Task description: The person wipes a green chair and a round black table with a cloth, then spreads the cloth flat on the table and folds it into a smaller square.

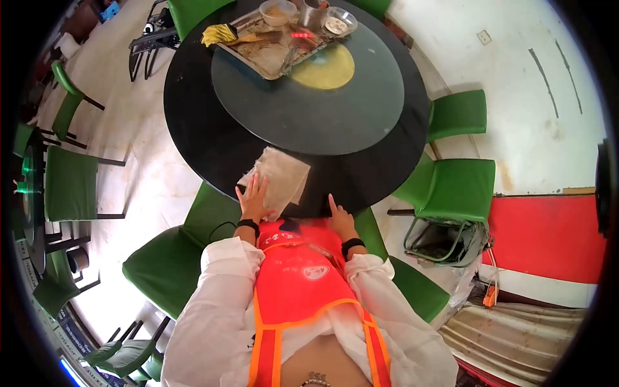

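A folded beige cloth lies on the near edge of a round black table. My left hand rests flat on the cloth's left side, fingers spread, without gripping it. To the right of the cloth, my right hand is at the table's edge, index finger stretched forward over the black surface. Its other fingers are partly hidden, and nothing shows in it. I wear a red apron with orange trim, and a black band circles each wrist.
On the table's glass turntable sits a metal tray with a brush, a yellow cloth, a plastic tub and a metal cup. Green chairs surround the table. A wall stands at the right.
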`<state>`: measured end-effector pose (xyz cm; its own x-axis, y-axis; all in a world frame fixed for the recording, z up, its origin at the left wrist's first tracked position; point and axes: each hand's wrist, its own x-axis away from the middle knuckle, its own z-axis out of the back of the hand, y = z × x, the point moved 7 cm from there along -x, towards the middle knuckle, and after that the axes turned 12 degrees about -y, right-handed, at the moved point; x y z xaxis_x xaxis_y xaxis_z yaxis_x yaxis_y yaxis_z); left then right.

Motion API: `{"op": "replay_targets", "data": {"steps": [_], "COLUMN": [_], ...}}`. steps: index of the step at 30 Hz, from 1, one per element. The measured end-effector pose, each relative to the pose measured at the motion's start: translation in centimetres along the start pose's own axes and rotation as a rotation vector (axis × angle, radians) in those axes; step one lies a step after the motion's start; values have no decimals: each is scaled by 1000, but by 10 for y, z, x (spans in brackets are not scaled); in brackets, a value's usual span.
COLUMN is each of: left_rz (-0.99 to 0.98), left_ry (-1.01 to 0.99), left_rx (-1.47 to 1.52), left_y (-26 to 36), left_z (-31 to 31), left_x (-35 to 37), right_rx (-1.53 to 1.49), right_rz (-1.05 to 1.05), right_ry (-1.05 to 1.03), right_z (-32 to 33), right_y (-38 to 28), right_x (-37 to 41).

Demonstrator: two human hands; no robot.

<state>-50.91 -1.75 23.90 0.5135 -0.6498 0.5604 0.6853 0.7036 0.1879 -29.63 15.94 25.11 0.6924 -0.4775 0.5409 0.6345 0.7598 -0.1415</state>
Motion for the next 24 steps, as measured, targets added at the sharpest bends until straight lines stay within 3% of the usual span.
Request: {"op": "replay_targets", "data": {"steps": [5, 8, 11, 13, 19, 24], "left_rz": [144, 184, 193, 204, 176, 200], "left_ry": [-66, -23, 7, 30, 66, 7], "left_rx": [96, 149, 152, 153, 224, 258], "left_y": [-26, -40, -49, -51, -42, -43], "left_z": [10, 12, 10, 9, 6, 5], "left_x": [5, 6, 5, 5, 4, 1], "right_rx": [24, 50, -66, -335, -212, -199], "right_rz": [-41, -54, -187, -340, -157, -229], "right_ry": [63, -8, -151, -206, -346, -277], "right_z": [1, -11, -13, -11, -22, 1], "right_y": [6, 1, 2, 15, -7, 10], "right_x": [-7, -7, -4, 4, -9, -18]}}
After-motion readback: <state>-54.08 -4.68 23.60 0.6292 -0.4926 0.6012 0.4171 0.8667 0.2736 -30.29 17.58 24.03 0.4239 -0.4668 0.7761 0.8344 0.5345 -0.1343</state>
